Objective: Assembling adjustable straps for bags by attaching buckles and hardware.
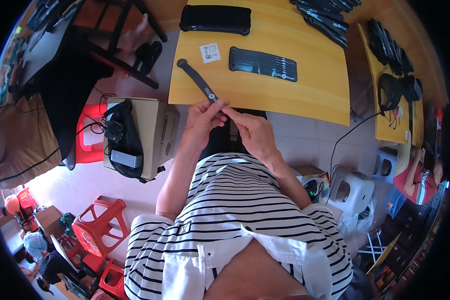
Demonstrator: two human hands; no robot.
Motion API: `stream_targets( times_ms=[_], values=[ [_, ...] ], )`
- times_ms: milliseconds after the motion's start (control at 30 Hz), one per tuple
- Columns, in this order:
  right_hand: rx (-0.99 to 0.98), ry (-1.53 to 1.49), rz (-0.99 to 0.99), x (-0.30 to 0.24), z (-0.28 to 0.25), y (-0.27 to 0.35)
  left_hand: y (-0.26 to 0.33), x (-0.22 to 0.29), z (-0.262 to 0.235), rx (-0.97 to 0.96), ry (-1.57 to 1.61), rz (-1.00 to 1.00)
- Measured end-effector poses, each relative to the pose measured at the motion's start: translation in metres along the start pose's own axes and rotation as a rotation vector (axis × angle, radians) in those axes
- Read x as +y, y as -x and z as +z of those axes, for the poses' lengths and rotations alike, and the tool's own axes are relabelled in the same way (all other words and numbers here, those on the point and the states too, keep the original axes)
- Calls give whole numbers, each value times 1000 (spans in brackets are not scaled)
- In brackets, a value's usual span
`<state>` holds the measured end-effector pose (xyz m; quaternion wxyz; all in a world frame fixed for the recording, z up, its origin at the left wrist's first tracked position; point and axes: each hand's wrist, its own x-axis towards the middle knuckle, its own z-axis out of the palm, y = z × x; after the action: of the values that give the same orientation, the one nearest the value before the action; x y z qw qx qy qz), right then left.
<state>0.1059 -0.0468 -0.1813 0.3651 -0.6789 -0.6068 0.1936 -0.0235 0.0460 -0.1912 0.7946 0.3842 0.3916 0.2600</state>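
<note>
Just off the near edge of the wooden table, my left hand (205, 120) pinches a narrow black strap (196, 80) between thumb and fingers. Its rounded far end, with a small ring, points up and left over the tabletop. White print shows on the strap close to my fingertips. My right hand (255, 132) is closed too, its fingertips meeting the left ones at the strap's near end, which the fingers hide. Beyond them lies a flat dark printed band (263, 64) with holes along its ends. A white label (210, 53) lies to its left.
A black stack of bands (215, 20) and a pile of straps (325, 22) lie farther back on the yellow table (305, 102). At left, a cardboard box (160, 135) carries a black bag (124, 140). Stools stand on both sides; other people are at the far left and right.
</note>
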Motion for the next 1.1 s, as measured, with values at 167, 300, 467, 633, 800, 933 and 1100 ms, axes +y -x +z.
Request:
stream_targets(
  times_ms=[167, 300, 467, 633, 800, 933, 1100],
  values=[
    [17, 31, 16, 1, 2, 1, 0, -1, 8, 66, 215, -40],
    [45, 53, -6, 3, 2, 2, -3, -10, 7, 74, 286, -8],
    [119, -52, 35, 0, 0, -1, -4, -15, 12, 95, 282, 41],
    [28, -56, 121, 0, -7, 0, -2, -16, 21, 138, 229, 90],
    [144, 55, 22, -4, -6, 3, 1, -15, 29, 196, 190, 168],
    [143, 328, -64, -4, -5, 3, 1, -18, 33, 219, 157, 274],
    [-41, 393, -79, -4, -27, -2, -5, -13, 17, 63, -21, 167]
  ],
)
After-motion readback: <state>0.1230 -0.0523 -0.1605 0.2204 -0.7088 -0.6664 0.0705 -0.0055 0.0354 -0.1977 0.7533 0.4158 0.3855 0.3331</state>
